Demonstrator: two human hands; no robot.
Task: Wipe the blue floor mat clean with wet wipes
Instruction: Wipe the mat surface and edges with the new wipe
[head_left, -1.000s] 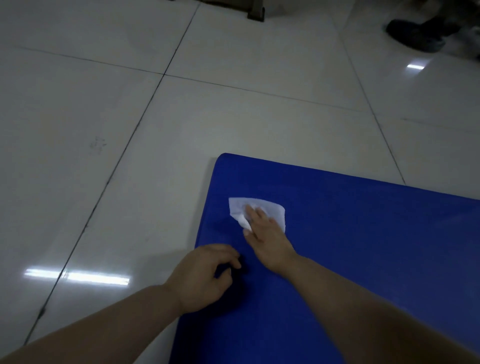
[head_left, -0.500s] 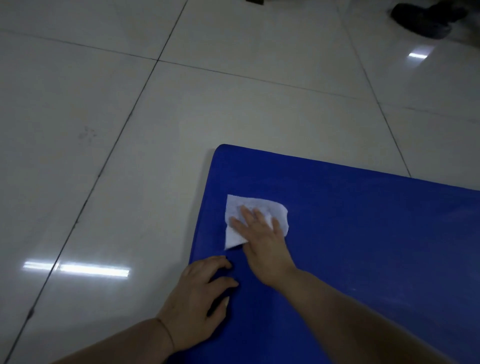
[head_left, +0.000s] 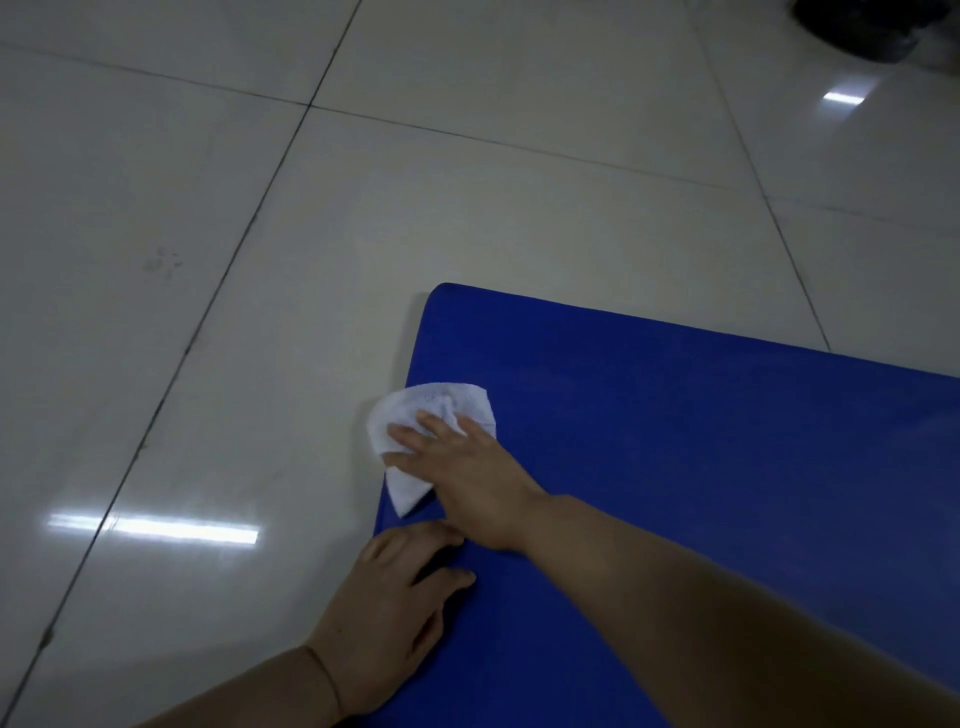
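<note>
The blue floor mat (head_left: 675, 467) lies on pale floor tiles, its far left corner in the middle of the view. A white wet wipe (head_left: 431, 410) sits at the mat's left edge and hangs partly over it onto the floor. My right hand (head_left: 467, 478) presses flat on the wipe with straight fingers pointing left. My left hand (head_left: 389, 613) rests on the mat's left edge just below it, fingers spread on the blue surface.
Glossy white floor tiles (head_left: 208, 312) with dark grout lines surround the mat on the left and far side. A dark shoe (head_left: 867, 26) of another person shows at the top right corner.
My right hand has slid the wipe leftward to the mat's left edge, so it now overhangs the floor. My left hand has flattened onto the mat edge.
</note>
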